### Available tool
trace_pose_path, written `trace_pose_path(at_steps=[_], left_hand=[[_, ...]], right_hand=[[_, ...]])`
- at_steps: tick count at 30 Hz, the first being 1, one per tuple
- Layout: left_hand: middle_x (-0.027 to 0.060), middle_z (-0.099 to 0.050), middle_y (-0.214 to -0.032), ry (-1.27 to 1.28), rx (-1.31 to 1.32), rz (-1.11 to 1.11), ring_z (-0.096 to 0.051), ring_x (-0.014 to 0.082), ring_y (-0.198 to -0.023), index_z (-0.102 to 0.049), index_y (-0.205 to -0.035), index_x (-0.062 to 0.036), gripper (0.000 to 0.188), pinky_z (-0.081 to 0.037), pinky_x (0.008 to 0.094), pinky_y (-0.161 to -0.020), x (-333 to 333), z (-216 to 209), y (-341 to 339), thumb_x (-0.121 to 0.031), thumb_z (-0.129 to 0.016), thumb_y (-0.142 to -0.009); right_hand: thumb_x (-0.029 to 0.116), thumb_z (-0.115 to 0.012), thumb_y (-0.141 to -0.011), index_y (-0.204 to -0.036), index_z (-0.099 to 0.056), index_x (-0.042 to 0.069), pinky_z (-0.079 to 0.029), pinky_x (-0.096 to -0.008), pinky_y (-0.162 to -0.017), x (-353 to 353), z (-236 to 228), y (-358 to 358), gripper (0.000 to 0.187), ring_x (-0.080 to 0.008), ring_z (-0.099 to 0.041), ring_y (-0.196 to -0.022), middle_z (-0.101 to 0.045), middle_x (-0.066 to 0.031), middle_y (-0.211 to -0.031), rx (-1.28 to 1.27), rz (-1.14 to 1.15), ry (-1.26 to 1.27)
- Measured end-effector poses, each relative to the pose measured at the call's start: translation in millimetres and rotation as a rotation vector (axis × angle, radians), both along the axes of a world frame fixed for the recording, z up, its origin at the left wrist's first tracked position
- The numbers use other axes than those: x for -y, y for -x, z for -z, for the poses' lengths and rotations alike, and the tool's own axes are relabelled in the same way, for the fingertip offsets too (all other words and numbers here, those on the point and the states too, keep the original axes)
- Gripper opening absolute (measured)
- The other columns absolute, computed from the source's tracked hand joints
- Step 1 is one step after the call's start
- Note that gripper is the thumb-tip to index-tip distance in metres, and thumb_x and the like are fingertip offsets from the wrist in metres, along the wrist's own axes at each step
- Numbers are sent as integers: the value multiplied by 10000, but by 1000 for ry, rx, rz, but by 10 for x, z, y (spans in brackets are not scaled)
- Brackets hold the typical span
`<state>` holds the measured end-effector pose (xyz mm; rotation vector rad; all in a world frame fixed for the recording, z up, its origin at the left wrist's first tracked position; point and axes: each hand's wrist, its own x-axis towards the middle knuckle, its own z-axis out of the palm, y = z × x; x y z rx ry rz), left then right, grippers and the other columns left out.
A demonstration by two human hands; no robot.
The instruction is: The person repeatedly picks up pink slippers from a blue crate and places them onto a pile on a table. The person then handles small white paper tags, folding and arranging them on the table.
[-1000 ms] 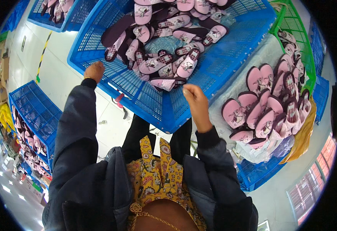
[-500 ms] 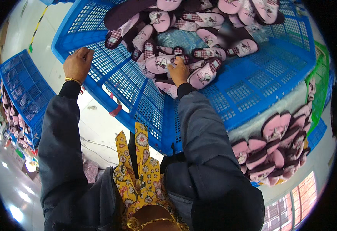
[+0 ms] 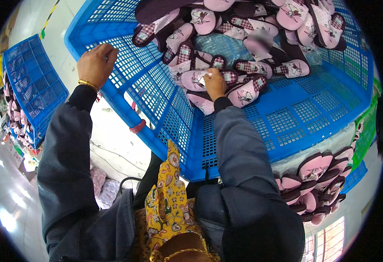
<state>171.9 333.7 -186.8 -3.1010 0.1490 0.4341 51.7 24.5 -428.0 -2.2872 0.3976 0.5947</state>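
My left hand (image 3: 97, 65) is at the left rim of a large blue plastic basket (image 3: 134, 114), its fingers curled over the edge. Inside, my right hand (image 3: 217, 85) reaches down to the heap, thumb and fingers closed at the edge of a pink slipper (image 3: 193, 80) with a cartoon print. Close by that hand lie another pink slipper (image 3: 245, 94) with a checked lining and a dotted pink one (image 3: 201, 103). More pink slippers with dark soles pile toward the far side, partly over a crumpled clear plastic bag (image 3: 222, 47).
At the left stands another blue basket (image 3: 34, 83) beside a stack of slippers. A pile of pink slippers (image 3: 316, 174) is at the lower right, near a green crate (image 3: 368, 126). A red tie (image 3: 137, 126) hangs on the near basket's rim. Plastic-wrapped bundles (image 3: 106, 187) are on the floor.
The view has shifted, so the basket and heap appear farther right. My right hand's fingers have drawn together at the slipper. My left hand stays at the rim.
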Motion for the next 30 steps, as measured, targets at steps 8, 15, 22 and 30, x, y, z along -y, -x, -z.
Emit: trace_pose_path(at_steps=[8,15,22,30], left_hand=[[57,-699,-875,-31,-25,-16,-658,204,-691,-685,-895,-109,188,-519,323,-612,3,10,-14,-282,-616,-869],[31,-682,-844,-35,-5,-8,-644,199,-713,-666,-878,-120,146,-491,322,-600,-24,49,-15,-259,-633,-851],[40,-672,-816,13,54,45,-629,201,-681,-659,-883,-109,132,-485,313,-600,-83,73,15,-234,-634,-848],[60,-687,-818,36,44,33,-648,237,-682,-672,-851,-108,169,-518,359,-626,-66,32,-29,-267,-614,-851]], right_hand=[[193,-574,-755,-893,-596,107,-459,-512,-640,-28,-14,-369,165,-409,-618,-734,-642,-200,-762,66,-424,13],[161,-439,-856,-1252,-506,217,-472,-466,-742,-712,516,-388,406,-312,-648,-886,-668,-143,-956,-86,-869,146],[179,-501,-826,-1297,-507,250,-470,-430,-834,-880,680,-466,477,-307,-600,-1041,-624,-125,-1140,-287,-905,140],[186,-681,-759,-995,-640,-8,-491,-340,-717,-155,174,-220,308,-226,-647,-802,-682,-140,-909,-134,3,-507]])
